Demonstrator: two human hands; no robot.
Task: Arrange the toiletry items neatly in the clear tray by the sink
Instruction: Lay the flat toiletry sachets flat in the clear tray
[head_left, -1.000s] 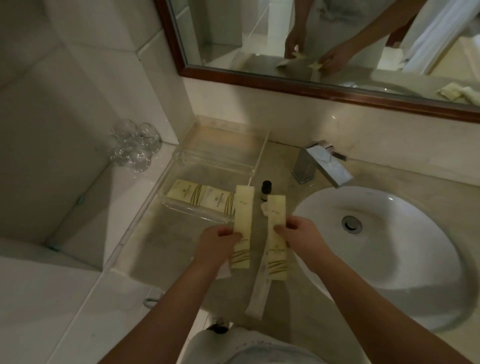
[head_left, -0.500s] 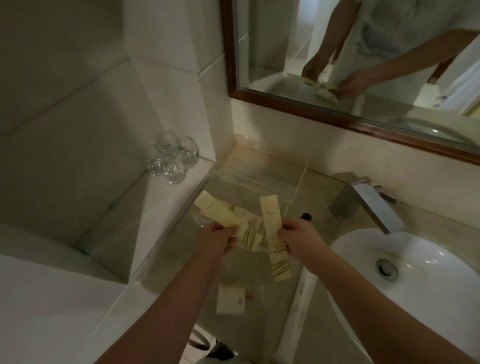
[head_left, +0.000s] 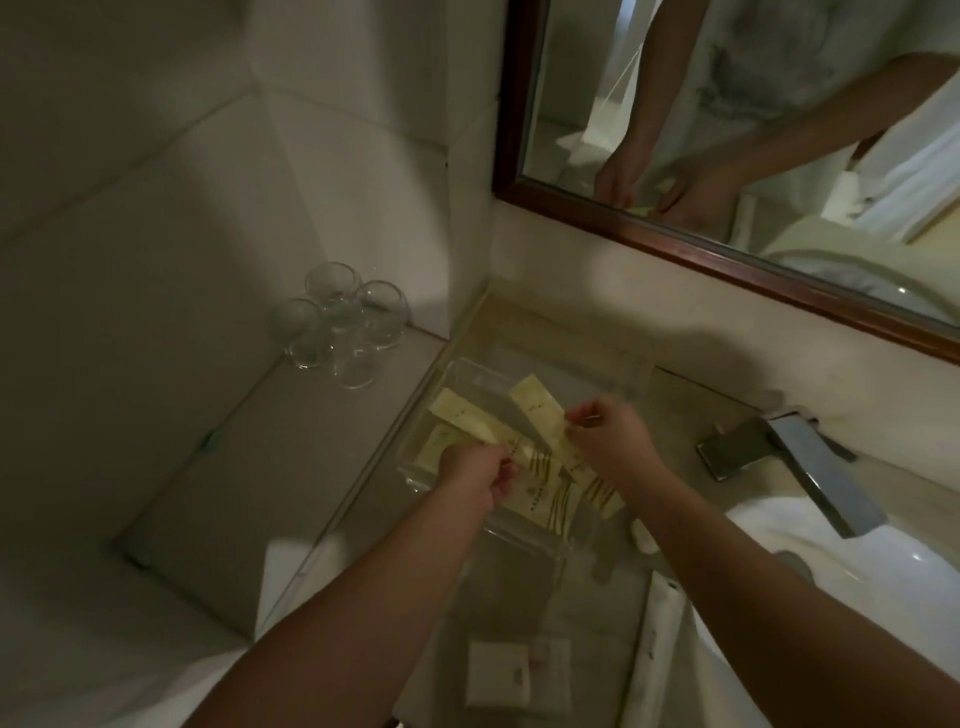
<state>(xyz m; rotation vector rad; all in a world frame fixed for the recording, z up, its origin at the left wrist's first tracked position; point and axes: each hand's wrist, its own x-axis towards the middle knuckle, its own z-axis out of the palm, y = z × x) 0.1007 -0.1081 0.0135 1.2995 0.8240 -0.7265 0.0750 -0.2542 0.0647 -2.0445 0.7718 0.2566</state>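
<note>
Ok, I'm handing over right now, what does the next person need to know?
Left hand: pinching one cream packet over the clear tray.
Right hand: pinching a second packet, also over the tray.
Done: more cream packets lie in the tray.
Left: set both down straight, then the white sachet and long wrapped item on the counter.

The room is dim, with pale tiled walls (head_left: 311, 156) meeting in a corner at upper left. A mirror (head_left: 779, 130) in a dark red-brown wooden frame hangs on the wall at upper right. Below it runs a beige stone table (head_left: 545, 587) with a low backsplash. A white round basin (head_left: 857, 597) is set into it at lower right, under a square chrome tap (head_left: 810, 467). To the left, a lower pale ledge (head_left: 260, 457) carries a cluster of clear drinking glasses (head_left: 337, 325) in its far corner.
</note>
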